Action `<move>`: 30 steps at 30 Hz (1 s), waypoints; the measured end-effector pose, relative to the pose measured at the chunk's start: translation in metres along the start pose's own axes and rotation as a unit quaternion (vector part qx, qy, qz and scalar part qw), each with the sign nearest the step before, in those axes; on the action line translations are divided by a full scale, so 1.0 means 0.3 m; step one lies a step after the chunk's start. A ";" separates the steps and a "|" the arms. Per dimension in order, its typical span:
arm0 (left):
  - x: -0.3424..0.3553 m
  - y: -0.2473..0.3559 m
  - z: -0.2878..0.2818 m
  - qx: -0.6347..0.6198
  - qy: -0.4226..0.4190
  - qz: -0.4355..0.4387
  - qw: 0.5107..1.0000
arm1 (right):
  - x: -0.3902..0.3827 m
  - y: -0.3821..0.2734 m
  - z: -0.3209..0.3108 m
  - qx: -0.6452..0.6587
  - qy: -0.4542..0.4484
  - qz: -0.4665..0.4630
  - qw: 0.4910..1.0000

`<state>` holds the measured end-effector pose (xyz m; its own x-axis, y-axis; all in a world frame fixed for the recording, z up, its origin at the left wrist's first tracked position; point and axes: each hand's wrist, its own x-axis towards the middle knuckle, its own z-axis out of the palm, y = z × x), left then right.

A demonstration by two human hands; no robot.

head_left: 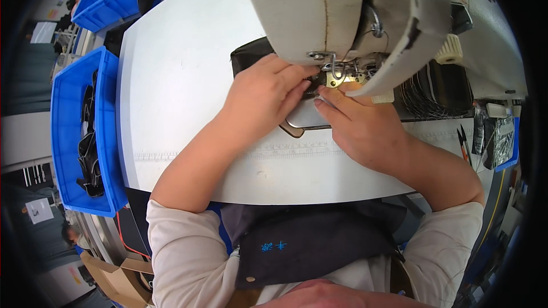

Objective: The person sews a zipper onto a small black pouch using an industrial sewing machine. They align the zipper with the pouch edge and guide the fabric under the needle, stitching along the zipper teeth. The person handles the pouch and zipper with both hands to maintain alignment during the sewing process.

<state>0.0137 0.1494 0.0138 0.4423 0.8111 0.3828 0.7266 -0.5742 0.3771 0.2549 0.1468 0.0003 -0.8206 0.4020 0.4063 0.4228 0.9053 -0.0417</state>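
Observation:
A white sewing machine (302, 17) stands over the far middle of the white table, its needle area and brass-coloured metal plate (337, 80) just beyond my fingertips. A dark fabric piece (248, 54) lies left of the needle and runs under my left hand (257, 97). That hand is closed, its fingers pressing the piece beside the metal parts. My right hand (365, 128) is at the near right of the needle, with thumb and forefinger closed together at the piece's edge. The fingers hide much of the piece; a rounded, dark-edged corner (292, 131) shows below them.
A stack of dark pieces (436, 88) with loose threads lies right of the needle. Thread snips (463, 144) rest at the table's right edge, near plastic-wrapped items (502, 137). Blue bins (88, 137) with dark pieces stand left. Ruler markings (165, 156) cross the table.

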 end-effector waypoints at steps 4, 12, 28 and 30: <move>0.009 -0.001 -0.023 -0.012 -0.044 -0.112 0.993 | -0.019 -0.003 0.014 0.015 -0.014 0.024 1.000; 0.036 -0.001 -0.038 -0.024 -0.113 -0.163 0.980 | -0.018 0.005 0.021 0.027 0.009 0.018 0.999; 0.025 0.067 -0.026 0.098 -0.027 0.013 0.995 | -0.013 0.014 0.062 0.057 0.030 0.077 0.995; 0.025 0.067 -0.014 0.103 -0.027 0.003 0.994 | -0.010 0.014 0.062 0.066 0.037 0.079 0.994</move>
<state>0.0296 0.1435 0.0277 0.4699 0.8161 0.3364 0.8142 -0.5479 0.1918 0.2520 0.1518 -0.0181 -0.7157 0.5334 0.4508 0.4853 0.8440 -0.2283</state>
